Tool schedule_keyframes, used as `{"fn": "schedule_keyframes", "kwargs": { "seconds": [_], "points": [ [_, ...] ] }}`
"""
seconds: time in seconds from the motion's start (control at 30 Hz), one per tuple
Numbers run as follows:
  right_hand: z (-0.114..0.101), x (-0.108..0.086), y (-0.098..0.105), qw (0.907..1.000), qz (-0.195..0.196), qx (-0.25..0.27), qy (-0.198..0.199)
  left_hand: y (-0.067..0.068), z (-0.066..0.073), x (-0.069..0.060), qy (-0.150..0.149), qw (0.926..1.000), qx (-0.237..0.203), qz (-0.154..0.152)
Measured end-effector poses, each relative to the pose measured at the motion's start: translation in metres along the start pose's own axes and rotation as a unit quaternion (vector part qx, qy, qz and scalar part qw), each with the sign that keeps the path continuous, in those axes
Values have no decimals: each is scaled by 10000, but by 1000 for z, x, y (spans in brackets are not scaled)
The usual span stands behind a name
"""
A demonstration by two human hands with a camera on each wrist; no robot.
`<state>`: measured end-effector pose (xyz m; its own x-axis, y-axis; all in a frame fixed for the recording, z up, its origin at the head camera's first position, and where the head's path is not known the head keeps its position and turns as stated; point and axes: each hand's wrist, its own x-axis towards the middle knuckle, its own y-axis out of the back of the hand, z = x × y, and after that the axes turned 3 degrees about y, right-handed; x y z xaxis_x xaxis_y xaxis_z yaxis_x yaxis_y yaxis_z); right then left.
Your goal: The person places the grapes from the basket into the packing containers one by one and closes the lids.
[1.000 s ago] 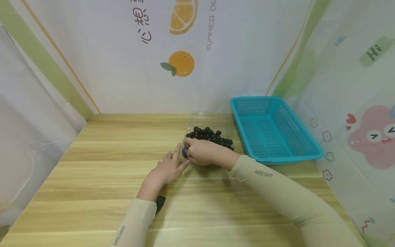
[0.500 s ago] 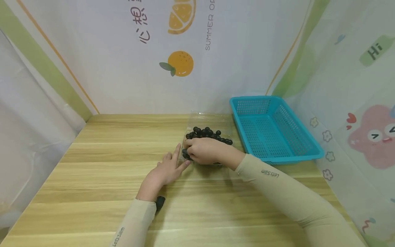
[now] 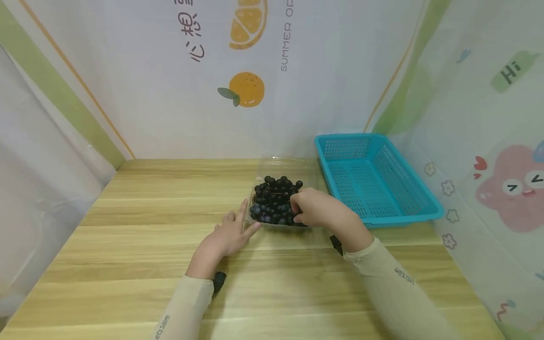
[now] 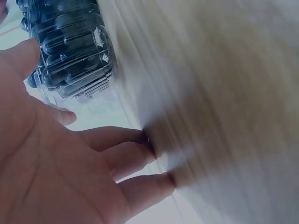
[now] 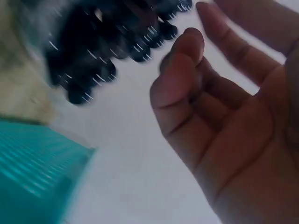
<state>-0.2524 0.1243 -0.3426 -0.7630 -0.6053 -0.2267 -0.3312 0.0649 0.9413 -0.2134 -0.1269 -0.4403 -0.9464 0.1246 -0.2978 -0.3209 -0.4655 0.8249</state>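
Dark grapes [image 3: 275, 198] fill a clear plastic box [image 3: 278, 225] whose transparent lid [image 3: 289, 165] stands raised at the back. My left hand [image 3: 228, 234] lies beside the box's left front corner with its fingers extended; in the left wrist view several fingertips [image 4: 152, 186] touch the tabletop, and the thumb is near the box. My right hand [image 3: 316, 208] hovers over the right part of the grapes. In the right wrist view its fingers [image 5: 175, 84] bend loosely, and I see nothing between them. The grapes under this hand are partly hidden.
A blue plastic basket [image 3: 378, 218] stands right of the box, near the back of the wooden table [image 3: 170, 198]. Printed curtains [image 3: 170, 118] close off the back and both sides. A black strap piece [image 3: 218, 282] shows at my left wrist.
My right hand has moved from the left part of the box to its right part, uncovering the grapes in front. The left hand stays in place. The view shifts slightly.
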Motion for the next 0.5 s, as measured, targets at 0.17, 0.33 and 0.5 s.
{"fn": "schedule_keyframes", "kwargs": {
  "seconds": [0.17,0.33,0.5],
  "points": [
    [8,1,-21,9991,243,107,-339,-2,-3,5,-75,10000,10,-18],
    [18,4,-33,9952,505,608,-585,-2,0,1,-40,10000,14,-48],
    [26,4,-37,9876,586,1316,-624,0,4,-2,-68,9999,69,-25]
  ]
}}
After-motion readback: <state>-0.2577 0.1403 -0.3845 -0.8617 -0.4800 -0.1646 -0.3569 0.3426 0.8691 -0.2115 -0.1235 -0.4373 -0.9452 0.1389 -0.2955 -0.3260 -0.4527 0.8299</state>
